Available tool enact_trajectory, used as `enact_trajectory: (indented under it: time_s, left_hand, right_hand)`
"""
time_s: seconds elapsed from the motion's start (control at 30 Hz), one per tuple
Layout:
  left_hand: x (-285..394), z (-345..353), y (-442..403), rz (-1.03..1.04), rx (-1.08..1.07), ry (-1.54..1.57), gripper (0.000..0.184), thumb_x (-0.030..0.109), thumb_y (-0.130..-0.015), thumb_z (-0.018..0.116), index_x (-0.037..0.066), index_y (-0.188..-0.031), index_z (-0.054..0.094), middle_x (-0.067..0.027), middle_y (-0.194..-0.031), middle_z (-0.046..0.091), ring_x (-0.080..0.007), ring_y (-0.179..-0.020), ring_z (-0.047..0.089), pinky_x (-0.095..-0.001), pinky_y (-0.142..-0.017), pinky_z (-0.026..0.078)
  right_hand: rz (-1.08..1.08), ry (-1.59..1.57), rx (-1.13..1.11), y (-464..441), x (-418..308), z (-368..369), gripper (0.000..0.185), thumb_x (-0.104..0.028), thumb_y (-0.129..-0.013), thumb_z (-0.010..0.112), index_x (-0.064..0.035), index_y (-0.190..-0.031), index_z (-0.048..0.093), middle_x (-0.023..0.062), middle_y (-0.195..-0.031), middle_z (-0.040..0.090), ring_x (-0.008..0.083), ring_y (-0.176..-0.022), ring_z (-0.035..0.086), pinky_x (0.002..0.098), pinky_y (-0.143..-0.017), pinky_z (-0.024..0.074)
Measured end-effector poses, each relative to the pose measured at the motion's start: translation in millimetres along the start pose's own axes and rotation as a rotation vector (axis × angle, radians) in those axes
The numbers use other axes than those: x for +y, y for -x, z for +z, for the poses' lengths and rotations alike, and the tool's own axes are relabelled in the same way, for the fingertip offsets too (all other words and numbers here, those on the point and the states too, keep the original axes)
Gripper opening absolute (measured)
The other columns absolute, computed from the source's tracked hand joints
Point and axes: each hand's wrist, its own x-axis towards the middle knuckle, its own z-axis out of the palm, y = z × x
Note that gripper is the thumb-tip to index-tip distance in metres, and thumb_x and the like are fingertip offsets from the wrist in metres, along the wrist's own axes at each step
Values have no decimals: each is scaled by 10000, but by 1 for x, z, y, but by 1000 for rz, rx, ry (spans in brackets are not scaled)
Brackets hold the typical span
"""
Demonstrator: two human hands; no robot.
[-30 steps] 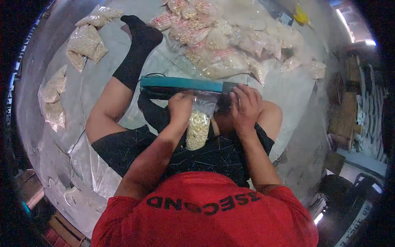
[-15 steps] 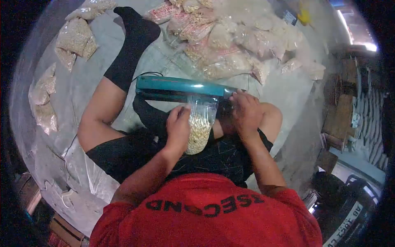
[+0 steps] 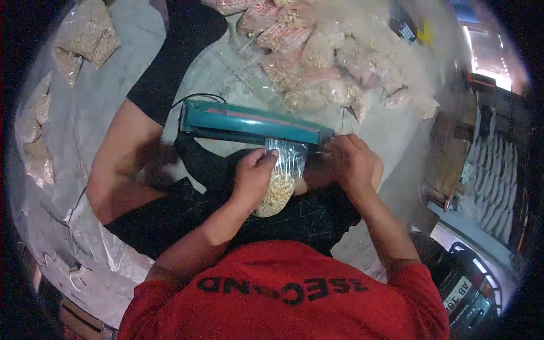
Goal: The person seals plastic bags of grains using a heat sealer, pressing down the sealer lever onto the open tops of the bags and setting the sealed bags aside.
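Observation:
My left hand (image 3: 253,177) grips the upper left side of a clear plastic bag (image 3: 281,180), thumb on the film. Small pale pieces, perhaps nuts or kernels, fill its lower part, and the bag hangs over my lap. The bag's mouth lies at the front edge of a long teal bag sealer (image 3: 249,122), toward its right half; how far it reaches in is hidden. Curled fingers of my right hand (image 3: 352,160) hold the dark right end of the sealer, just right of the bag. The sealer's arm looks lowered.
Several filled clear bags (image 3: 317,56) are heaped beyond the sealer, some with red print. More filled bags (image 3: 88,37) lie along the left. A cable (image 3: 198,96) runs from the sealer's left end. My crossed legs (image 3: 127,153) flank the work area. At lower right stands a motorbike (image 3: 470,294).
The sealer's teal arm now lies lower at its right end, over the bag's mouth, and my right hand has come down with it. The whole view has shifted slightly.

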Motion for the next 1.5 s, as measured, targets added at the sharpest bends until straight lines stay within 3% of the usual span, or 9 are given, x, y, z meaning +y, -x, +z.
enact_trajectory:
  time_s: [0.57,1.0,1.1,1.2,1.3,1.33,1.4,1.47,1.5]
  left_hand:
    - [8,4,-9,44,39,-104,289,257,-976,641,-19,-954,725,1,-767,660,-83,-686,539,-291,-656,459]
    - [-13,7,-27,272,103,-167,240,214,-940,663,-13,-934,740,-20,-814,684,-100,-747,567,-289,-692,452]
    - [-10,9,-21,279,121,-192,235,210,-932,668,-13,-914,741,-32,-835,702,-107,-775,595,-292,-711,464]
    - [-27,-4,-45,282,-12,-161,212,195,-978,625,9,-959,724,-63,-886,719,-170,-762,655,-322,-730,523]
    - [-29,-1,-47,232,-110,22,189,160,-992,593,0,-1000,694,-94,-915,723,-200,-773,679,-345,-735,554]
    - [-24,4,-36,246,-112,24,189,160,-992,593,0,-1000,694,-94,-915,723,-200,-773,679,-345,-735,554]
    - [-12,18,-7,236,-125,92,170,127,-998,571,-11,-1032,666,-112,-933,724,-223,-799,698,-361,-751,575]
    - [-8,18,14,309,-183,-25,185,122,-1008,569,-21,-994,685,-93,-911,738,-162,-830,694,-324,-788,563]
    - [10,26,47,335,-166,-182,188,126,-1013,561,-7,-997,692,-84,-911,737,-154,-829,691,-322,-786,562]
  right_hand:
    - [76,9,-258,-18,-11,-19,130,-194,-789,714,-131,-898,684,93,-917,634,341,-893,657,472,-738,534]
    - [-90,-98,-17,15,6,-14,125,-139,-829,724,-78,-921,665,143,-970,638,374,-1019,604,459,-832,509]
    - [-82,-210,281,25,-6,-27,136,-144,-852,700,-46,-933,653,149,-1074,653,383,-1060,600,479,-896,499]
    - [-170,-316,360,46,-10,-38,271,-161,-856,729,-30,-1079,652,205,-1260,602,417,-1199,546,484,-994,461]
    - [9,-289,508,92,-35,-33,734,-267,-854,777,-75,-1468,425,327,-1485,376,488,-1367,397,512,-1132,338]
    - [0,-287,519,111,-38,-16,734,-267,-854,777,-75,-1468,425,327,-1485,376,488,-1367,397,512,-1132,338]
    - [171,-567,428,140,-43,13,757,-296,-852,794,-75,-1465,409,301,-1421,469,450,-1319,471,505,-1107,375]
    - [444,-938,-160,153,-57,10,779,-347,-826,827,-62,-1437,436,257,-1339,559,398,-1243,556,479,-1079,418]
    - [439,-939,-153,158,-57,18,779,-347,-826,827,-62,-1437,436,257,-1339,559,398,-1243,556,479,-1079,418]
